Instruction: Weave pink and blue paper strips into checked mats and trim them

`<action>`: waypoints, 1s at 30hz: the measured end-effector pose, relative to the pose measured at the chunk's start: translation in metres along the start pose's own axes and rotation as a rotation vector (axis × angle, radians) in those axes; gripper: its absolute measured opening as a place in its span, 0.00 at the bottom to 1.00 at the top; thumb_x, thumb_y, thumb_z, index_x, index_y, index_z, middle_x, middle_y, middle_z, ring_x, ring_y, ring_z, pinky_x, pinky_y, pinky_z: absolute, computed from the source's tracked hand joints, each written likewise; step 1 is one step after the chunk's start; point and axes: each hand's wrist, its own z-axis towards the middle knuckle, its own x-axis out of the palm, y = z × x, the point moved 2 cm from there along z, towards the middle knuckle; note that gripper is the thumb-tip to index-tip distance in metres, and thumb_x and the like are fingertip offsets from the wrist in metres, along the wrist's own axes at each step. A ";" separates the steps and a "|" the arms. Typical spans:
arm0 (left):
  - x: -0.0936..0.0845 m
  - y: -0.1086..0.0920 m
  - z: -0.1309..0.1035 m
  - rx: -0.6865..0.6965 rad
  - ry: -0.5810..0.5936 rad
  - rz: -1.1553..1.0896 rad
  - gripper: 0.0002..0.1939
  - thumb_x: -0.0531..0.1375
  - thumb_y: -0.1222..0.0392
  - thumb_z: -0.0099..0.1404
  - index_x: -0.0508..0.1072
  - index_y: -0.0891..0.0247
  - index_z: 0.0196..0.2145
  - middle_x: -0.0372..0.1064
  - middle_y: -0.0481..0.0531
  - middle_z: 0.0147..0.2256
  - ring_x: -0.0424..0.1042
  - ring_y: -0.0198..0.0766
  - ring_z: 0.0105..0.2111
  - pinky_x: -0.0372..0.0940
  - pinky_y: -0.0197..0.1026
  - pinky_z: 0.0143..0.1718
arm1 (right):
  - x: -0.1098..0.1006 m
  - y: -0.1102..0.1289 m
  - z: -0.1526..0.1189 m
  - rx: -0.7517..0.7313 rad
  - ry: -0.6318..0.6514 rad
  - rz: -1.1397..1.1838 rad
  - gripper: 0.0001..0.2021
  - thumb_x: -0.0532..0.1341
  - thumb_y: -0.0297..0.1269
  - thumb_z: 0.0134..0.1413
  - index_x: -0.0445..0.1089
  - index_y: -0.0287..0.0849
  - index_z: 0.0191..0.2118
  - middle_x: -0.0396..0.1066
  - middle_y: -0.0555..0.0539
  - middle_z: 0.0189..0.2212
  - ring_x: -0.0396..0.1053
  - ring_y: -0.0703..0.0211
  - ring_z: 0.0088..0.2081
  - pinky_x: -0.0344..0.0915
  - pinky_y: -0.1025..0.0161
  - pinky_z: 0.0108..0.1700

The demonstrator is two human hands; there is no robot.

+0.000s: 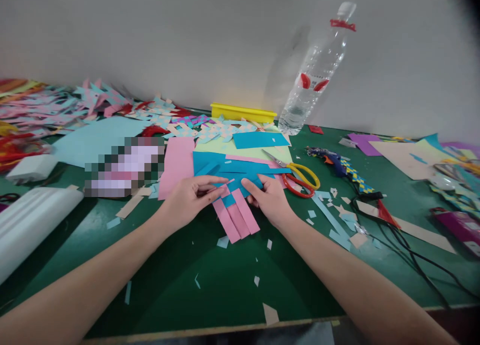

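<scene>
A small weave of pink and blue paper strips [237,216] is held between my two hands above the green table. My left hand [187,197] pinches its left side near a pink strip end. On the other side my right hand [268,196] grips the blue part, thumb on top. Pink strips hang down toward me from the woven part. Just behind lie a blue paper sheet [202,160] and a pink paper sheet [177,157]. Scissors [300,176] with yellow and red handles rest right of my right hand, blades pointing back left.
A clear plastic bottle [313,77] leans against the wall. Woven paper pieces [221,130] and a yellow plastic strip [243,113] lie at the back. A glue gun [332,162] and black cables [408,255] are at right. A white box-like object [37,225] stands left; paper scraps are scattered around.
</scene>
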 end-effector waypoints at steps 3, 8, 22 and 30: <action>0.001 0.000 0.000 0.001 -0.004 0.020 0.20 0.61 0.44 0.62 0.77 0.58 0.45 0.80 0.52 0.35 0.78 0.46 0.36 0.73 0.44 0.38 | -0.001 0.000 0.001 -0.030 -0.020 -0.043 0.21 0.63 0.57 0.49 0.62 0.43 0.25 0.63 0.54 0.17 0.62 0.65 0.20 0.58 0.67 0.24; -0.001 -0.003 -0.001 0.014 -0.048 0.057 0.21 0.57 0.43 0.64 0.76 0.59 0.47 0.79 0.52 0.38 0.77 0.44 0.35 0.72 0.40 0.34 | -0.001 0.002 0.001 -0.034 -0.064 -0.100 0.21 0.63 0.57 0.50 0.62 0.43 0.26 0.63 0.54 0.17 0.63 0.64 0.20 0.57 0.66 0.24; -0.003 0.003 -0.003 -0.047 -0.116 -0.114 0.28 0.50 0.38 0.68 0.70 0.57 0.56 0.73 0.56 0.50 0.76 0.45 0.42 0.72 0.43 0.41 | -0.003 0.008 -0.003 -0.079 -0.202 -0.098 0.20 0.62 0.54 0.52 0.61 0.43 0.25 0.63 0.54 0.16 0.60 0.66 0.19 0.58 0.65 0.25; -0.001 0.001 -0.004 -0.034 -0.047 -0.122 0.34 0.62 0.43 0.61 0.61 0.55 0.61 0.70 0.56 0.47 0.76 0.40 0.36 0.74 0.44 0.41 | -0.005 0.005 0.001 -0.033 -0.262 0.066 0.18 0.63 0.52 0.52 0.63 0.42 0.28 0.61 0.56 0.16 0.57 0.68 0.20 0.56 0.68 0.23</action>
